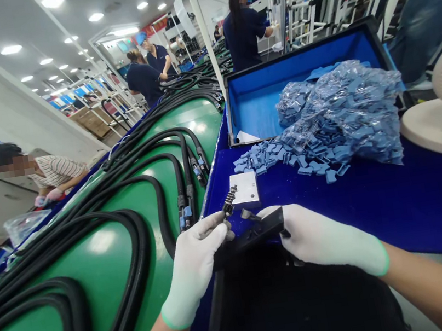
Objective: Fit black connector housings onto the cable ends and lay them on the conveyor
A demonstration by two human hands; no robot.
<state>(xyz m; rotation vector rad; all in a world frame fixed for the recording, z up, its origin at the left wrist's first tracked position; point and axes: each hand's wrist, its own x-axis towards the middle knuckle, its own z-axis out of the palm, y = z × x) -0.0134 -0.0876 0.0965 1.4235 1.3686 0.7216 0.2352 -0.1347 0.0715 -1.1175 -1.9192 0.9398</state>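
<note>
Left fingers [215,236] pinch ribbed part [230,201] | right fingers [290,225] — at tray edge [270,226], grip unclear | tabletop [397,205] spreads beyond

No legible text, labels, brands, numbers or signs anywhere in the head camera's view

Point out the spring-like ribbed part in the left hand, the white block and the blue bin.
Spring-like ribbed part [230,201]: head view, middle of its ribbed length.
White block [243,187]: head view, top face.
Blue bin [254,106]: head view, bare inner surface.
</note>
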